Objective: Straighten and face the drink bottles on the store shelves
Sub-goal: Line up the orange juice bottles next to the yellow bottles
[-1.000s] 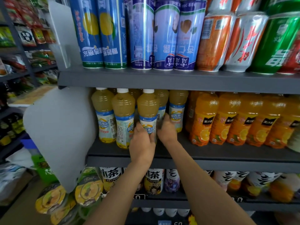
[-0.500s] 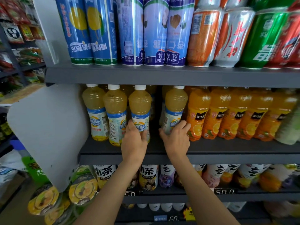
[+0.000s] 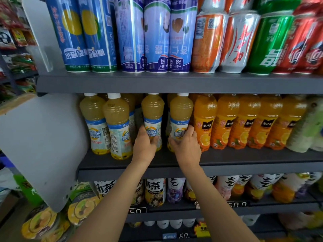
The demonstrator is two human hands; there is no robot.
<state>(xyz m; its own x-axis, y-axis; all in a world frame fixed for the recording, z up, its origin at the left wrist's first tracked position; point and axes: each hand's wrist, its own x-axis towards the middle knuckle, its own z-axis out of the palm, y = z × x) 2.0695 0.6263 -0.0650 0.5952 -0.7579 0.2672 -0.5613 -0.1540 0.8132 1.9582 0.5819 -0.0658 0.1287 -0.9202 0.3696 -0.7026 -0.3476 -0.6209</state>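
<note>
On the middle shelf (image 3: 227,158), the left hand (image 3: 145,147) gripped one pale juice bottle (image 3: 152,119) and the right hand (image 3: 186,147) its neighbour (image 3: 180,117). Best to twist each from low down, labels forward, fronts level with the row.

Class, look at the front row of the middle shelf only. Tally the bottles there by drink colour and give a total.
Pale yellow bottles: 4
Orange bottles: 5
Total: 9
The left hand grips the third pale yellow bottle, the right hand the fourth.
</note>
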